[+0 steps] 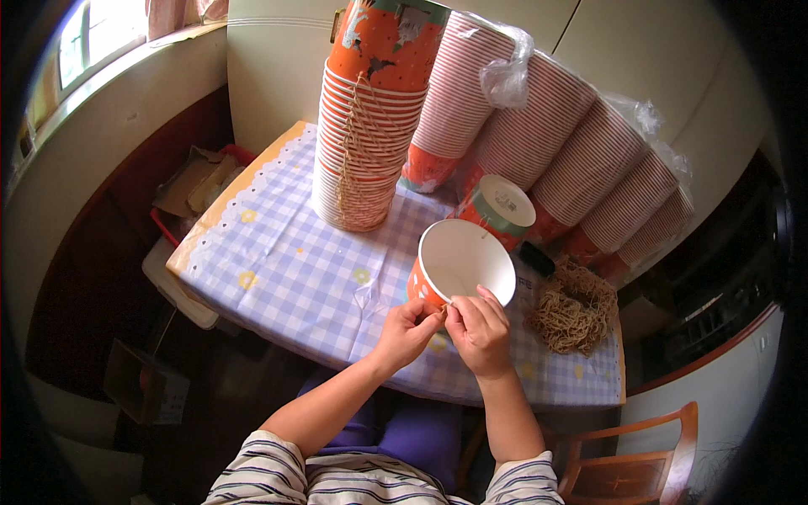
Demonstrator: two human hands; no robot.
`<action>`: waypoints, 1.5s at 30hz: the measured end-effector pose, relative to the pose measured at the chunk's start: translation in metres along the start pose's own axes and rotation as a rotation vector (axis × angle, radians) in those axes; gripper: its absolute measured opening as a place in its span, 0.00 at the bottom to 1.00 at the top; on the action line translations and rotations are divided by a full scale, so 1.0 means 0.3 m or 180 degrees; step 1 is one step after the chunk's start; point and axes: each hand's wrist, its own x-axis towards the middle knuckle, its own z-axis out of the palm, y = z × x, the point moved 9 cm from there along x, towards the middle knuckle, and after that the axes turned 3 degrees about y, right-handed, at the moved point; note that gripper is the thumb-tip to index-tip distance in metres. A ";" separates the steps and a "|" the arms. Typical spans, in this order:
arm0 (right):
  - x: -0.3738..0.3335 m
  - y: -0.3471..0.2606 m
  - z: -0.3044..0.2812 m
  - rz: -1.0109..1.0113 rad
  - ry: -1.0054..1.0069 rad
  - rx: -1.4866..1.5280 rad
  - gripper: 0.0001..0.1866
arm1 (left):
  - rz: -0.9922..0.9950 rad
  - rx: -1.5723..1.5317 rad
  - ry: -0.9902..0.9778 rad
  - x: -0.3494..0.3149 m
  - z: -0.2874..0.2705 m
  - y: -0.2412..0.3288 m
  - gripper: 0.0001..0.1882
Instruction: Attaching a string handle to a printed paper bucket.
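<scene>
An orange paper bucket (pixel 465 261) with a white inside stands on the table in front of me, its mouth tipped toward me. At its near rim my left hand (pixel 410 330) and my right hand (pixel 478 330) meet, fingertips pinched together. A short end of tan twine shows between them, mostly hidden by the fingers. Right of the bucket lies a loose heap of twine (pixel 574 310). Just behind it, a green-and-orange paper bucket (pixel 505 204) rests with its white base showing.
A tall stack of nested buckets (pixel 366 143) with twine hanging down its side stands at the back left. Several plastic-wrapped bucket stacks (pixel 539 126) lean along the back right. A checked cloth (pixel 278 236) covers the table; a wooden chair (pixel 640 459) is at lower right.
</scene>
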 end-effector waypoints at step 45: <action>-0.434 0.468 0.035 0.3155 0.0573 0.1731 0.23 | 0.1831 0.3954 -0.1403 0.021 0.173 0.357 0.13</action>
